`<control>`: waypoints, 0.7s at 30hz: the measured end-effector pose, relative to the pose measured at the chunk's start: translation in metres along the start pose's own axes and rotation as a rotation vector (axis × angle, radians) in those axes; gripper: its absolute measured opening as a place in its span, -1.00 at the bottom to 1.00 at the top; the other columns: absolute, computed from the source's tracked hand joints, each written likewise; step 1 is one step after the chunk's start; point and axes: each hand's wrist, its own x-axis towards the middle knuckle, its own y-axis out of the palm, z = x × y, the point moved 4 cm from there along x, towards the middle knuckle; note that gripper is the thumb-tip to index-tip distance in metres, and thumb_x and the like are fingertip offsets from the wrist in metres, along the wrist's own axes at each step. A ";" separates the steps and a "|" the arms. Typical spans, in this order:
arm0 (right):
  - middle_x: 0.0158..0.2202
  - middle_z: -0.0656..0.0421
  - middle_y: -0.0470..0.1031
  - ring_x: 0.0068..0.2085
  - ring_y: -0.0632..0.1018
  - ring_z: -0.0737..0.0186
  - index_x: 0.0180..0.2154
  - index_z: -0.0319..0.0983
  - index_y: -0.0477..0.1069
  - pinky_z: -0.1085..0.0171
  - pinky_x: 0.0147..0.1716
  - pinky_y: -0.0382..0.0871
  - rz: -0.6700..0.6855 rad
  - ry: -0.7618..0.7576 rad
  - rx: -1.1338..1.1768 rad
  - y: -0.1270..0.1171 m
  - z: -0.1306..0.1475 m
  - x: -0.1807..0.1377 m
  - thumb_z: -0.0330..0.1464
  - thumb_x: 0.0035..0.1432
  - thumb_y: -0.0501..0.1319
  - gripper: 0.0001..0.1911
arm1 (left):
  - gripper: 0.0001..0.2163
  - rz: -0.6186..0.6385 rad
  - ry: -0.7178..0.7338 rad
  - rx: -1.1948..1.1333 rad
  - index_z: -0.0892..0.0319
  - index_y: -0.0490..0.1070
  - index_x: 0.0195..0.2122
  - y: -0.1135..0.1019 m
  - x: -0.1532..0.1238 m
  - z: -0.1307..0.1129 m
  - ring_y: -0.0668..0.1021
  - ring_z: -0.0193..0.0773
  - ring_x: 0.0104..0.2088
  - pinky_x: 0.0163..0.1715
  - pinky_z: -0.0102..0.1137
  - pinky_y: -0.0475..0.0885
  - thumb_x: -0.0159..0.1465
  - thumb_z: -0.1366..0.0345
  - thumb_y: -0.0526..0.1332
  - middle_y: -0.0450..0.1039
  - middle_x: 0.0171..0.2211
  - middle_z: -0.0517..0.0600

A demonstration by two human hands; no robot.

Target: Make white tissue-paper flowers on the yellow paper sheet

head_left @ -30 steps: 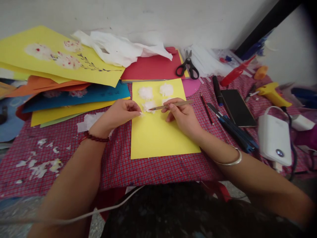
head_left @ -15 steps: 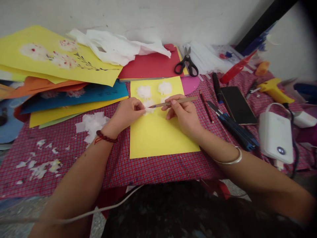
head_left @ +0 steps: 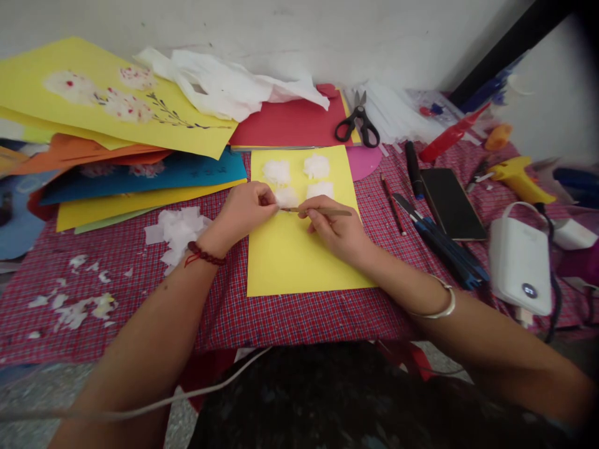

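Note:
A yellow sheet of paper [head_left: 299,262] lies in front of me, with several white tissue-paper tufts [head_left: 317,166] on its upper half. My left hand [head_left: 250,209] is closed in a pinch at the edge of the lower left tuft [head_left: 286,198]. In my right hand [head_left: 334,227] is a thin paintbrush [head_left: 334,212] with a tan handle, held nearly level like a pen. Its tip points left, at the paper just below that tuft and close to my left fingertips. White tissue squares [head_left: 178,232] lie in a pile by my left wrist.
Torn white scraps [head_left: 77,312] are scattered at the left on the checked cloth [head_left: 281,321]. Coloured sheets [head_left: 187,168] and a painted yellow sheet [head_left: 187,140] are stacked behind. Scissors [head_left: 358,121], a pencil [head_left: 394,206], a cutter [head_left: 444,246], a black notebook [head_left: 453,202] and a glue gun [head_left: 521,179] lie right.
My right hand has moved slightly down and left, bringing the brush lower and flatter against the paper below the tuft. My left hand stays in its pinch.

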 end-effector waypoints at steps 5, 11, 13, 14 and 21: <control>-0.14 0.13 0.52 -0.22 0.51 0.27 -0.07 -0.18 0.45 0.28 -0.27 0.38 0.156 -0.181 -0.374 0.006 0.016 -0.005 -0.45 0.34 -0.02 -0.71 | -0.85 -0.036 -0.036 -0.027 0.17 0.35 -0.50 -0.006 0.001 0.005 0.41 -0.30 -0.46 -0.42 -0.35 0.28 0.21 0.32 0.14 0.43 -0.50 -0.03; -0.13 0.11 0.55 -0.29 0.46 0.23 -0.08 -0.22 0.47 0.25 -0.40 0.27 0.229 -0.331 -0.705 0.016 0.021 -0.008 -0.53 0.27 0.01 -0.68 | -0.83 -0.032 -0.068 -0.100 0.15 0.29 -0.49 -0.007 0.000 0.008 0.42 -0.29 -0.44 -0.42 -0.35 0.28 0.26 0.32 0.09 0.44 -0.46 -0.02; -0.14 0.11 0.56 -0.30 0.45 0.22 -0.11 -0.23 0.48 0.24 -0.42 0.24 0.238 -0.349 -0.736 0.017 0.020 -0.009 -0.52 0.27 0.03 -0.71 | -0.85 -0.033 -0.055 -0.084 0.15 0.29 -0.48 -0.007 -0.002 0.007 0.40 -0.29 -0.44 -0.42 -0.35 0.27 0.25 0.33 0.10 0.40 -0.49 -0.04; -0.14 0.11 0.56 -0.30 0.46 0.22 -0.13 -0.22 0.49 0.24 -0.42 0.24 0.238 -0.349 -0.732 0.017 0.020 -0.009 -0.51 0.27 0.03 -0.71 | -0.86 -0.034 -0.047 -0.078 0.15 0.28 -0.48 -0.008 -0.002 0.007 0.40 -0.29 -0.44 -0.42 -0.35 0.27 0.24 0.34 0.11 0.38 -0.50 -0.05; -0.19 0.12 0.54 -0.29 0.53 0.30 -0.12 -0.19 0.43 0.27 -0.32 0.40 -0.036 -0.129 -0.146 -0.006 0.020 -0.006 -0.28 0.39 -0.04 -0.71 | -0.91 -0.007 -0.023 -0.127 0.16 0.30 -0.45 -0.003 -0.001 0.012 0.40 -0.32 -0.46 -0.43 -0.35 0.28 0.21 0.35 0.12 0.38 -0.50 -0.07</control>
